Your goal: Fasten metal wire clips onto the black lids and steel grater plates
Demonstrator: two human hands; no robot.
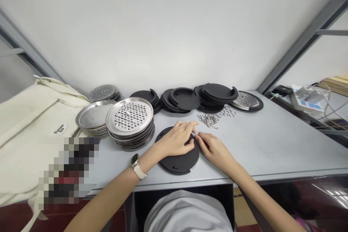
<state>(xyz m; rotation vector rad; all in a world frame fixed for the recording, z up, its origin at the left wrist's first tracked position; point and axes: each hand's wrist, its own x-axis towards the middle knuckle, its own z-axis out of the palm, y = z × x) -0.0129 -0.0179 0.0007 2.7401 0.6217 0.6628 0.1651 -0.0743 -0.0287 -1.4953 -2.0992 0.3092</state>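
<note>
A round black disc [181, 159] lies flat near the table's front edge, with a thin silvery rim showing at its lower right. Across its upper part rests my left hand [178, 139], fingers bent toward the disc's right edge. My right hand [214, 148] is at that same edge, thumb and fingers pinched on a small shiny piece that is mostly hidden. The fingertips of both hands nearly meet there. Behind them lies a loose pile of metal hooks [209, 119], with several wire rings [227, 111] beside it.
Perforated metal discs [129, 116] are stacked at the left, beside plain metal plates [95, 116]. Black discs [185, 98] stand in stacks along the wall. A black-rimmed grater disc [247, 100] lies at the back right. A cream bag [32, 116] covers the left end.
</note>
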